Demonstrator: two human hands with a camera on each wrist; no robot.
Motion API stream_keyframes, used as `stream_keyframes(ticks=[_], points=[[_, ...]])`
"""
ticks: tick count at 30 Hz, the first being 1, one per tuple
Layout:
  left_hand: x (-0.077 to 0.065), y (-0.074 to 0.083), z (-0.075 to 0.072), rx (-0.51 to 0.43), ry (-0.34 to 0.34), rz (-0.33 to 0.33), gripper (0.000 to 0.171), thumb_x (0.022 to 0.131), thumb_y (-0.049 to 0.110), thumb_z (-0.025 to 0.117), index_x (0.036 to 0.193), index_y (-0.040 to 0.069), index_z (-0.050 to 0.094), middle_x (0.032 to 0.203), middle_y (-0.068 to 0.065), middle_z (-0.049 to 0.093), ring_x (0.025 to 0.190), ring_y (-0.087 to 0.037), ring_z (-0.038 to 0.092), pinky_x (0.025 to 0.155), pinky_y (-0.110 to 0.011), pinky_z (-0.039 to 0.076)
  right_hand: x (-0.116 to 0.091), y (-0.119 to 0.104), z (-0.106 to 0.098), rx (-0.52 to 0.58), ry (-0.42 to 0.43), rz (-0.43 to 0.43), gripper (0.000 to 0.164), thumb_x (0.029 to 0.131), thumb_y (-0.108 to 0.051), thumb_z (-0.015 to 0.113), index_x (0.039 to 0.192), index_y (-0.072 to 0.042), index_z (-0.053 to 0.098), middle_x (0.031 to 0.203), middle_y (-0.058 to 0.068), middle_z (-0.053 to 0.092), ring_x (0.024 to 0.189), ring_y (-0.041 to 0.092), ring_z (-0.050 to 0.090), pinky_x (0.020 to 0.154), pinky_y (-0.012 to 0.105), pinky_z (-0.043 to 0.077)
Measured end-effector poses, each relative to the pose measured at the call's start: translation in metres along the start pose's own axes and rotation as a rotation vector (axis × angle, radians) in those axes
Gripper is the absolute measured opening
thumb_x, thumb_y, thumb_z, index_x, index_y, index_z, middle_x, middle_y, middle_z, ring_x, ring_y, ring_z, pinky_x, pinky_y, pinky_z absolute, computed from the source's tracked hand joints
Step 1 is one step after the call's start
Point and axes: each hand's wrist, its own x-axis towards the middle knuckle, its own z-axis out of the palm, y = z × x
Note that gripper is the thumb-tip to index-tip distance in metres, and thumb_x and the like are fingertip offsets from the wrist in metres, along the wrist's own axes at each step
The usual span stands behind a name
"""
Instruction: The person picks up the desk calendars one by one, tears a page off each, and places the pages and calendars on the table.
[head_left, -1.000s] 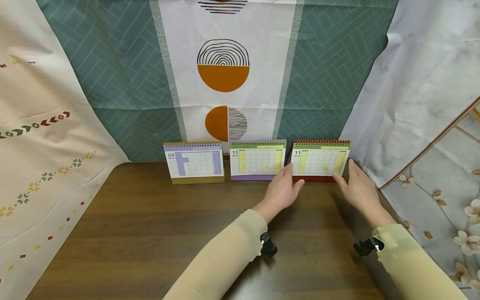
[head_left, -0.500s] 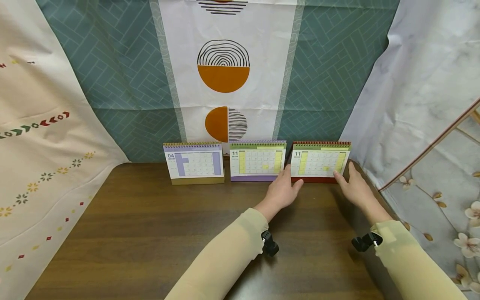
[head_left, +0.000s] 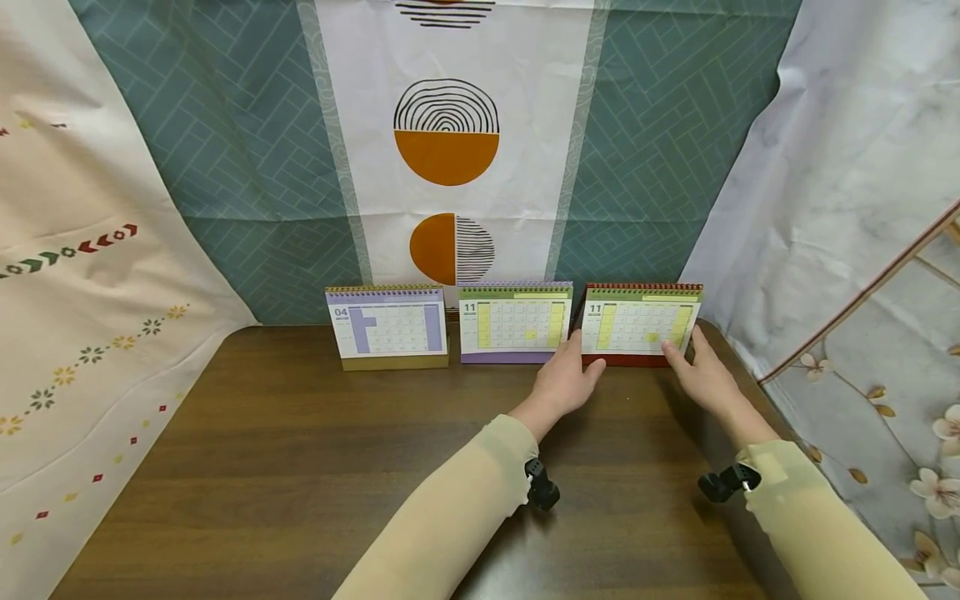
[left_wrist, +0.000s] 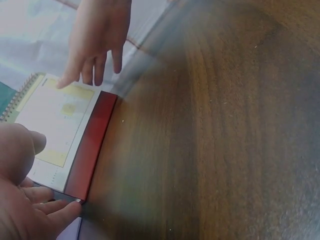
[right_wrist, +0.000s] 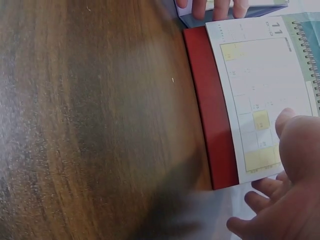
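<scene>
A desk calendar with a red base (head_left: 637, 325) stands at the right of the table, its page marked 11. My left hand (head_left: 564, 379) is at its left edge, fingers in the gap beside the purple-based calendar (head_left: 516, 321) and thumb in front. On the other side, my right hand (head_left: 707, 379) has its fingers along the right edge, the thumb over the page's lower right corner. The right wrist view shows the right thumb in front of the page and the other fingers extended past the edge (right_wrist: 300, 170). Neither hand is curled round the calendar.
Farther left stands a calendar with a gold base (head_left: 392, 329), its page marked 04. All three line up at the back of the brown wooden table (head_left: 300, 483). A teal and white patterned cloth (head_left: 645, 150) hangs behind, with pale cloths at both sides.
My right hand has shifted slightly left, closer to the red-based calendar's right edge. The left hand has hardly moved, and the calendars look in the same places.
</scene>
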Motion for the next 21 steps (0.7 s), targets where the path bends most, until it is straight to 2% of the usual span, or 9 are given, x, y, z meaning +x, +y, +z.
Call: stream_keyframes(ticks=[3, 5, 8, 9, 13, 15, 18, 21], points=[[0.007, -0.007, 0.007, -0.01, 0.008, 0.006, 0.076, 0.113, 0.048, 0.061, 0.173, 0.01, 0.034, 0.173, -0.011, 0.044, 0.157, -0.025, 0.044, 0.123, -0.045, 0.042, -0.001, 0.0, 0.002, 0.009, 0.022, -0.015, 0.088, 0.119, -0.05, 0.041, 0.172, 0.007, 0.0, 0.17, 0.046, 0.016, 0.157, 0.065, 0.017, 0.12, 0.079, 0.022], [0.003, -0.003, 0.001, -0.036, -0.012, -0.007, 0.077, 0.113, 0.046, 0.063, 0.173, 0.01, 0.033, 0.174, -0.011, 0.041, 0.158, -0.025, 0.042, 0.124, -0.045, 0.04, -0.001, 0.0, 0.003, 0.015, 0.041, -0.035, 0.082, 0.119, -0.047, 0.041, 0.171, 0.009, 0.011, 0.166, 0.047, 0.026, 0.154, 0.064, 0.025, 0.118, 0.077, 0.026], [0.011, -0.012, 0.013, -0.002, 0.024, 0.012, 0.073, 0.113, 0.045, 0.062, 0.172, 0.011, 0.036, 0.17, -0.01, 0.046, 0.151, -0.025, 0.051, 0.118, -0.045, 0.047, -0.003, 0.001, 0.005, 0.037, 0.064, -0.071, 0.072, 0.12, -0.042, 0.043, 0.164, 0.013, 0.026, 0.157, 0.047, 0.041, 0.147, 0.062, 0.04, 0.114, 0.074, 0.036], [0.01, -0.011, 0.012, 0.0, 0.025, 0.011, 0.073, 0.112, 0.044, 0.063, 0.172, 0.011, 0.037, 0.169, -0.01, 0.047, 0.15, -0.026, 0.052, 0.117, -0.045, 0.048, -0.003, 0.001, 0.006, 0.046, 0.071, -0.082, 0.069, 0.12, -0.041, 0.044, 0.16, 0.014, 0.03, 0.153, 0.047, 0.045, 0.144, 0.061, 0.045, 0.113, 0.073, 0.038], [0.0, -0.002, 0.001, -0.016, -0.003, 0.004, 0.069, 0.114, 0.037, 0.063, 0.171, 0.009, 0.038, 0.167, -0.013, 0.047, 0.149, -0.027, 0.053, 0.118, -0.045, 0.047, -0.008, 0.002, 0.007, 0.056, 0.08, -0.086, 0.067, 0.12, -0.038, 0.044, 0.157, 0.017, 0.033, 0.149, 0.047, 0.048, 0.138, 0.061, 0.051, 0.109, 0.072, 0.044], [0.001, -0.001, 0.0, -0.02, -0.02, 0.003, 0.068, 0.113, 0.035, 0.064, 0.171, 0.009, 0.039, 0.167, -0.013, 0.047, 0.15, -0.027, 0.052, 0.119, -0.043, 0.046, -0.012, 0.003, 0.007, 0.048, 0.078, -0.077, 0.067, 0.12, -0.038, 0.043, 0.157, 0.017, 0.033, 0.147, 0.047, 0.047, 0.136, 0.062, 0.052, 0.106, 0.072, 0.045], [0.014, -0.017, 0.016, 0.009, -0.017, 0.043, 0.069, 0.113, 0.04, 0.063, 0.172, 0.011, 0.038, 0.167, -0.012, 0.048, 0.15, -0.024, 0.051, 0.118, -0.041, 0.046, -0.017, 0.005, 0.006, 0.025, 0.072, -0.06, 0.066, 0.12, -0.04, 0.042, 0.157, 0.015, 0.033, 0.143, 0.047, 0.046, 0.133, 0.063, 0.051, 0.102, 0.072, 0.046], [0.029, -0.034, 0.033, 0.037, -0.03, 0.082, 0.074, 0.113, 0.044, 0.06, 0.174, 0.011, 0.034, 0.171, -0.01, 0.044, 0.155, -0.024, 0.045, 0.122, -0.04, 0.042, -0.022, 0.007, 0.006, 0.007, 0.081, -0.062, 0.064, 0.12, -0.041, 0.043, 0.156, 0.012, 0.035, 0.141, 0.045, 0.047, 0.132, 0.062, 0.052, 0.1, 0.072, 0.046]])
